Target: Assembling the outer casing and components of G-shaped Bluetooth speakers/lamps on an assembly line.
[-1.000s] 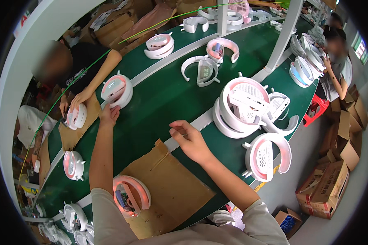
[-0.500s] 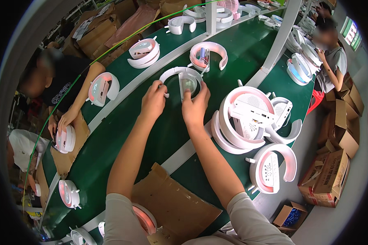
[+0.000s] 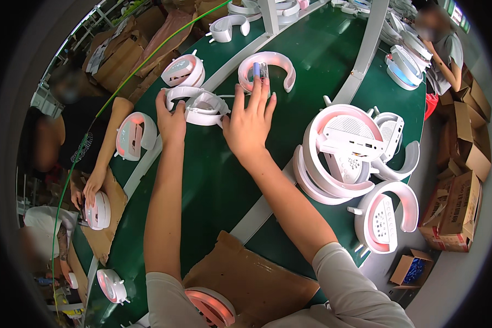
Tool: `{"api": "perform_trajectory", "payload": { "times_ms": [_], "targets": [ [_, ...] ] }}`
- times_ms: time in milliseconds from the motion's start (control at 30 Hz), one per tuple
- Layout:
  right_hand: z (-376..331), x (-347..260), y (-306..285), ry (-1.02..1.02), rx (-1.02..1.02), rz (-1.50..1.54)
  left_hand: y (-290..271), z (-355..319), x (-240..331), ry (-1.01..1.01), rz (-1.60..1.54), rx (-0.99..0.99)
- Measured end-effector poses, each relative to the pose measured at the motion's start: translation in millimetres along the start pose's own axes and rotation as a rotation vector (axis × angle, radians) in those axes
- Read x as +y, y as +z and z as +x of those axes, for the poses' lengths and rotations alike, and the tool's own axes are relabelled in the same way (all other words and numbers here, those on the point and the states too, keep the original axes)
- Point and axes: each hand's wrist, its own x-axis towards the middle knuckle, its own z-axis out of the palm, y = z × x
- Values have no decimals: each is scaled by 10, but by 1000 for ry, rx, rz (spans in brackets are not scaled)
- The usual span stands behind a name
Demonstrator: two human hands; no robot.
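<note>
I see my left hand (image 3: pixel 171 121) gripping the white ring-shaped part (image 3: pixel 199 104) on the green belt (image 3: pixel 213 186), my right hand (image 3: pixel 250 127) spread open beside it.

You are at a station on a factory assembly line. A long green conveyor belt (image 3: pixel 213 180) runs from near left to far right, split by pale metal rails (image 3: pixel 361 54), and many copies of one product ride on it: white and pink ring-shaped plastic housings (image 3: pixel 341 150) (some whole, some open arcs). Other workers sit along the line, one on the left (image 3: pixel 87 142) with a housing on a cardboard mat, another at the far right (image 3: pixel 443 44). Brown cardboard cartons (image 3: pixel 464 186) are stacked on the floor at the right, more at the far left (image 3: pixel 120 49). A cardboard sheet (image 3: pixel 257 284) covers your near edge.
</note>
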Motion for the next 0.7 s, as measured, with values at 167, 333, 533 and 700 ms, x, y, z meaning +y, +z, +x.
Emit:
{"api": "perform_trajectory", "payload": {
  "times_ms": [167, 333, 533, 700],
  "targets": [
    [-97, -44, 23, -24, -20, 79, 160, -130, -64, -726, -640, 15],
    [-141, -129, 52, -49, -10, 121, 93, -352, -33, -585, -966, -179],
    [-219, -125, 45, -58, -38, 178, 69, -526, 70, -523, -952, -368],
    [-258, -81, 130, -62, -63, 189, 42, -485, -39, -432, -962, -381]
  ]
}}
